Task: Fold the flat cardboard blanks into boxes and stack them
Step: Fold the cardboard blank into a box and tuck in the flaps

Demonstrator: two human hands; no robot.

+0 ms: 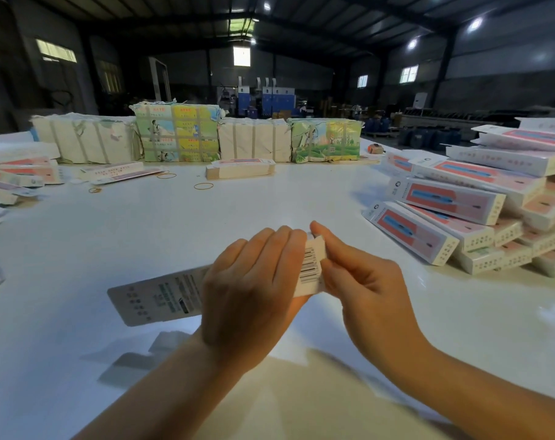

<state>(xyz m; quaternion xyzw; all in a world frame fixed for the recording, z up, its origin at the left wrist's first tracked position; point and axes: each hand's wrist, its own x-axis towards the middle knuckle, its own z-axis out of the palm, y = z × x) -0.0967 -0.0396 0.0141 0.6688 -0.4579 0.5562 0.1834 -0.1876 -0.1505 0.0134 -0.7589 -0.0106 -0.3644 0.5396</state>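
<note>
I see a big, smooth white counter [180,236]. At its far edge stand four fat bundles of paper tied with tape: a cream one [82,139], a green picture one [177,133], another cream one [253,139] and a second green picture one [325,139]. Just in front of them lies a small pile of flat cardboard blanks [240,168]. Three thin orange rubber bands [203,186] lie near it. On my right sits a tall heap of folded white and pink boxes [479,201]. On my left lie more boxes and blanks [18,176], loosely spread.
</note>
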